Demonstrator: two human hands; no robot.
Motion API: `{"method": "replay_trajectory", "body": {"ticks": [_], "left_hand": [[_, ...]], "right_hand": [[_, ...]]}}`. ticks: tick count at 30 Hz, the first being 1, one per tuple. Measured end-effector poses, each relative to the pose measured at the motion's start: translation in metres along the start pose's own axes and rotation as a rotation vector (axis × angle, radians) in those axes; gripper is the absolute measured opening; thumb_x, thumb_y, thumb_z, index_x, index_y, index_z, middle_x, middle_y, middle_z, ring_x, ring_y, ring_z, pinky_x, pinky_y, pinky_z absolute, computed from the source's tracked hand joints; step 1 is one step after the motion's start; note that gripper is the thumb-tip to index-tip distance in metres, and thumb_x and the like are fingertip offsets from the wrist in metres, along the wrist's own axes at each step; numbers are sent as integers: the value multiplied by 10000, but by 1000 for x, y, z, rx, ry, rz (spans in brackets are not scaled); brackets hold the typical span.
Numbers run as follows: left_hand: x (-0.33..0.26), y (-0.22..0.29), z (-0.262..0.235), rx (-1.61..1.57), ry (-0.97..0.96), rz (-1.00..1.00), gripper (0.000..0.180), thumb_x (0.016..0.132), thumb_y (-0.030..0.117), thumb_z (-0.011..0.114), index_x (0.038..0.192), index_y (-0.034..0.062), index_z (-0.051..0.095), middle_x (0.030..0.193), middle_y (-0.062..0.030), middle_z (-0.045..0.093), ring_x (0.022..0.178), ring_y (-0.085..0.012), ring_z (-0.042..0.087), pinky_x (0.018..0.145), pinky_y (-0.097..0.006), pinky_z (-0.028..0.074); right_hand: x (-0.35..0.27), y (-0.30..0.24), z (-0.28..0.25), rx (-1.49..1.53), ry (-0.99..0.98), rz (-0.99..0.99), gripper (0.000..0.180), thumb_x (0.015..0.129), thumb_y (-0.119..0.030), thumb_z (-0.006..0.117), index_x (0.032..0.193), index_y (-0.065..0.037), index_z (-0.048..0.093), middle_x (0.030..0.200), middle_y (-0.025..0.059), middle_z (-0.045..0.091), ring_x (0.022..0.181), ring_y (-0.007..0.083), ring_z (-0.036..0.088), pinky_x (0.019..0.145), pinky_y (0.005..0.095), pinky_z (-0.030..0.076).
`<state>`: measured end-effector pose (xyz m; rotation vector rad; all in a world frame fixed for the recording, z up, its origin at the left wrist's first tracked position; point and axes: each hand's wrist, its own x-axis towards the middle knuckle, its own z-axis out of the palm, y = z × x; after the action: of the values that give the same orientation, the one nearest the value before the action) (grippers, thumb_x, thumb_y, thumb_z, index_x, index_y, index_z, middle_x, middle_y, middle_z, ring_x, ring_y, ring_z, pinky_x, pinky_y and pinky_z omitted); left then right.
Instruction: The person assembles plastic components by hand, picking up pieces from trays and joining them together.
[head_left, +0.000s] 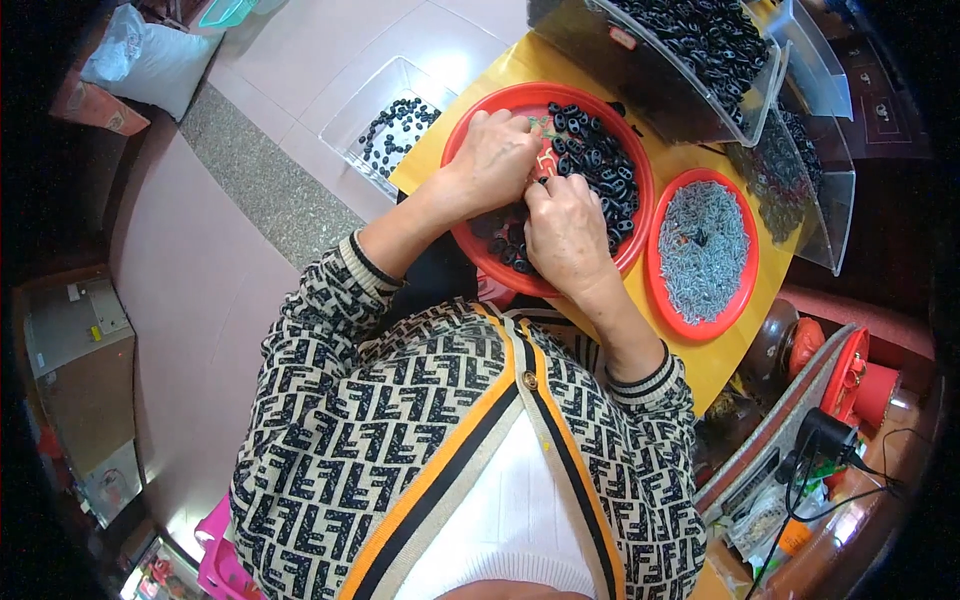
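Observation:
Both my hands are over a round red tray [647,200] holding many small black oval plastic pieces [612,180] with holes in them. My left hand [495,155] is closed, its knuckles up, above the tray's left part. Close beside it, my right hand [568,238] is also closed, fingertips pinched near the tray's middle. Whatever lies between the fingers is hidden or too small to name. To the right of that tray, a smaller oval red tray [655,270] is filled with small silvery metal screws [705,250].
A yellow tabletop [735,345] bears the trays. Clear bins [650,95] of black pieces [700,50] stand at the far right. Down on the left floor is a clear box [350,120] with small black parts. A white sack [160,65] sits far left; cables [800,500] lie lower right.

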<state>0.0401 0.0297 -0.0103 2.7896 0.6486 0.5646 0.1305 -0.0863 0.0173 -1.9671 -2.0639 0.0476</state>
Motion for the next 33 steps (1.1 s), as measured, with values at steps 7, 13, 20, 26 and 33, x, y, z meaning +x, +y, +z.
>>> {"method": "replay_trajectory", "body": {"ticks": [7,13,20,26,33], "left_hand": [[-4,1,10,60,130,22,190,628,154,604,771,30,578,743,-117,550,722,-296,521,621,-392,389],[-27,-2,-18,-165,113,-41,107,702,62,557,773,3,502,731,-146,541,709,-323,529,599,-391,401],[-61,11,-34,-643,229,-314,40,774,-24,549,788,-9,514,675,-58,519,647,-134,521,574,-249,425],[-66,18,-42,-879,283,-423,58,774,-30,570,831,-23,568,750,-7,562,671,-66,508,620,-201,436],[-71,26,-42,-1387,182,-492,86,768,-24,579,846,-4,610,787,-16,597,730,-71,542,665,-195,449]], "right_hand": [[0,-1,3,-23,-36,24,107,640,-11,525,746,-15,540,726,158,543,742,306,518,667,397,439],[0,2,2,7,-21,5,107,652,-32,543,756,-9,554,748,168,567,743,305,535,664,387,448],[-1,5,2,60,26,-20,103,663,-33,538,764,-18,550,737,156,559,734,304,525,664,398,446],[-2,2,2,36,4,-8,101,672,-30,531,766,-20,566,726,147,557,727,299,520,680,377,439],[-17,11,-14,626,63,220,113,715,11,578,814,-25,617,735,112,589,650,241,555,602,301,445]]}}
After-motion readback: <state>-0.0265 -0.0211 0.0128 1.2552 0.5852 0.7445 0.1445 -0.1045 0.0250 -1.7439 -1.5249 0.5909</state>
